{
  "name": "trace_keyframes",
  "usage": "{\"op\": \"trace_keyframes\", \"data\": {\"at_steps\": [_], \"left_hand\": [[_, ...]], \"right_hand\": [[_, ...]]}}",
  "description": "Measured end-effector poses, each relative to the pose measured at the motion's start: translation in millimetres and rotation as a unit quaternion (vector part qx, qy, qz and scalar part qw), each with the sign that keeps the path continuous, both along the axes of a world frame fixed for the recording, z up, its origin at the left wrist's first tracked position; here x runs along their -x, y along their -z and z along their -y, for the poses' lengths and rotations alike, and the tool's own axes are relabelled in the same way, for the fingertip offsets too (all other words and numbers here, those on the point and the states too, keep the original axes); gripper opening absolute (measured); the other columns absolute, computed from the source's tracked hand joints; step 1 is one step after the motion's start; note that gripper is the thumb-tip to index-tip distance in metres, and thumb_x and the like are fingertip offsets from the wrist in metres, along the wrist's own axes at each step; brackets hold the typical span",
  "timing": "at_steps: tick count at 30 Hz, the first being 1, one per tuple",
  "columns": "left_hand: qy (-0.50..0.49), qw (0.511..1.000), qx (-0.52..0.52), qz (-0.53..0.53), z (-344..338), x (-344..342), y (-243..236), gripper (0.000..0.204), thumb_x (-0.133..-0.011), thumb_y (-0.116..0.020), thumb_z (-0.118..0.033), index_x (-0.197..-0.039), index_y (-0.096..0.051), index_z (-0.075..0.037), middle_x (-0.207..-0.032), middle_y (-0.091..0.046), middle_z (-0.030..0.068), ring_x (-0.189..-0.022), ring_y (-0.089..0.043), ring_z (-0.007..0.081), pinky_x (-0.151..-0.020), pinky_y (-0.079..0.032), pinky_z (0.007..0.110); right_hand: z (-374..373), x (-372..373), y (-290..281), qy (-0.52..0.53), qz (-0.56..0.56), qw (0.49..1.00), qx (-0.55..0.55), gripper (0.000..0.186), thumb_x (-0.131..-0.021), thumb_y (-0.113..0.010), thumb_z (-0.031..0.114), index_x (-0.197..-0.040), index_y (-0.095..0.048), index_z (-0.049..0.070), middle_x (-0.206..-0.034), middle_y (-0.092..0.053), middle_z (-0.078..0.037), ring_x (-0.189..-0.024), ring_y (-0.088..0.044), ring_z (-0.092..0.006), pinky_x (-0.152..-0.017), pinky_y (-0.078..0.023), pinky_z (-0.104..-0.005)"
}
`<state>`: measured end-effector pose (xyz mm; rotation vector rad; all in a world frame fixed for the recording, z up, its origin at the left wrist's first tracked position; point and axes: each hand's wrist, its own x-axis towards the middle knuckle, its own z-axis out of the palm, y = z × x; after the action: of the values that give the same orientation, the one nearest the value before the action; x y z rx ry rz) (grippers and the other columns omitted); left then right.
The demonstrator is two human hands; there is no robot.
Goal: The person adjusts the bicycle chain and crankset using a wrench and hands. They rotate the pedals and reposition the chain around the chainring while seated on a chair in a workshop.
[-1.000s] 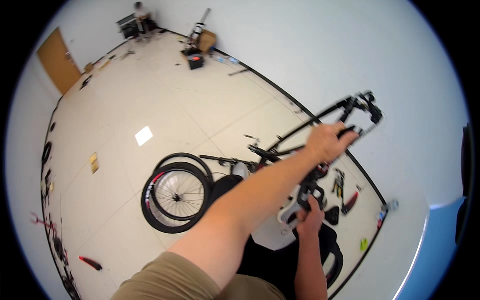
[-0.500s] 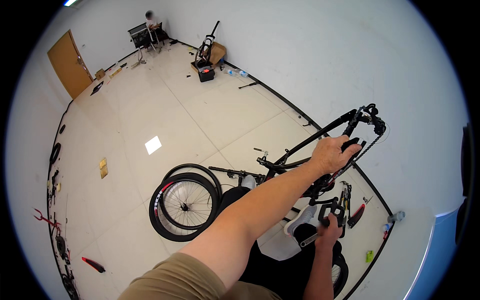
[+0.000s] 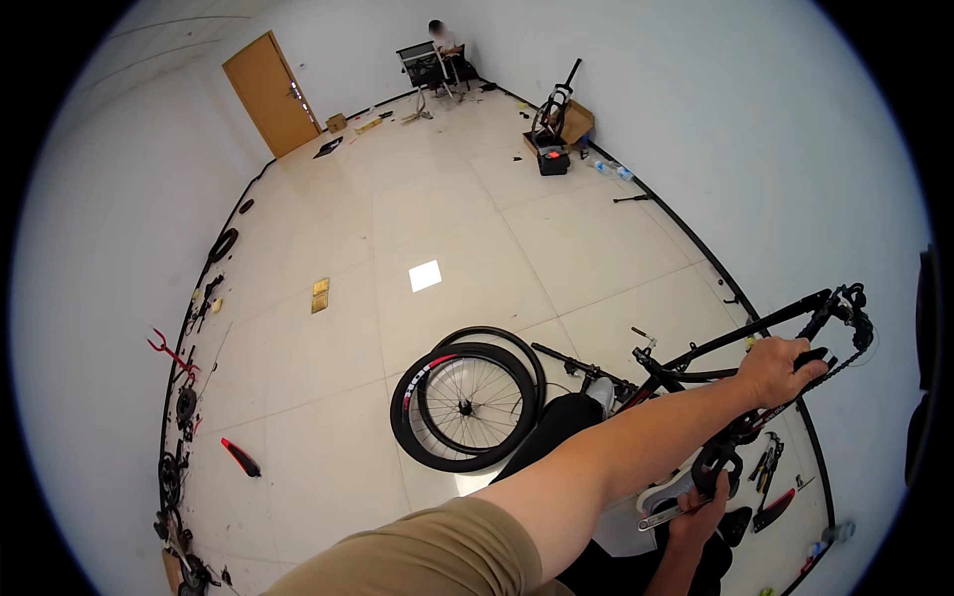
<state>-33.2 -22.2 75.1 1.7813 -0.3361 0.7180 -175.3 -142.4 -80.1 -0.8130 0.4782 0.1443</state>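
A black bicycle frame (image 3: pixel 715 360) with a chain (image 3: pixel 845 364) stands at my right, without a wheel in its visible rear end. My left hand (image 3: pixel 770 372) is closed around a black part at that rear end, beside the chain; my fingers hide much of it. Lower down, my right hand (image 3: pixel 704 509) is closed on a silver wrench (image 3: pixel 664 518), close against a black pedal (image 3: pixel 717 465). My left forearm crosses above my legs. The spot where wrench and pedal meet is partly hidden by my fingers.
A spoked wheel (image 3: pixel 465 407) and a loose tyre (image 3: pixel 537 358) lie left of the frame. Hand tools (image 3: pixel 767 462) and a red-black fender (image 3: pixel 773 511) lie at the right wall. Bike parts line the left wall. A person (image 3: pixel 444 40) sits at the far end.
The view has swung left, so everything sits further right in the picture. My left hand keeps its hold on the frame; my right hand stays at the pedal with the wrench.
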Motion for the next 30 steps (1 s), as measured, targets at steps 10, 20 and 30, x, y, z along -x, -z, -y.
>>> {"op": "trace_keyframes", "data": {"at_steps": [10,20,30], "left_hand": [[-0.004,1.0,-0.004,-0.014,-6.6,-0.3,2.4,0.04,-0.089,-0.071,-0.042,-0.078,-0.063,-0.004,-0.058,-0.058,0.0165,-0.058,-0.061,0.0378,-0.055,-0.048,0.043],[0.049,0.996,0.028,-0.076,-9.0,-29.8,22.2,0.032,-0.095,-0.069,-0.034,-0.099,-0.072,-0.003,-0.08,-0.07,0.0024,-0.072,-0.058,0.0088,-0.066,-0.048,0.027],[0.053,0.998,0.009,-0.021,0.9,-12.6,10.1,0.047,-0.095,-0.068,-0.043,-0.078,-0.061,0.0,-0.061,-0.053,0.0013,-0.061,-0.044,0.0109,-0.056,-0.04,0.03]], "right_hand": [[-2.5,6.1,-0.5,0.003,0.026,0.999,-0.028,0.025,-0.097,-0.064,0.028,-0.11,-0.062,0.006,-0.093,-0.068,-0.003,-0.05,-0.036,-0.0042,-0.042,-0.028,-0.0219],[31.0,6.6,-9.6,0.091,0.002,0.996,0.028,0.017,-0.094,-0.067,0.025,-0.106,-0.06,0.014,-0.084,-0.058,0.001,-0.057,-0.045,-0.0098,-0.046,-0.033,-0.0236],[14.6,28.3,-18.0,0.079,0.014,0.996,-0.042,0.022,-0.094,-0.069,0.027,-0.092,-0.059,0.008,-0.075,-0.055,-0.001,-0.051,-0.044,-0.0093,-0.045,-0.031,-0.0255]]}}
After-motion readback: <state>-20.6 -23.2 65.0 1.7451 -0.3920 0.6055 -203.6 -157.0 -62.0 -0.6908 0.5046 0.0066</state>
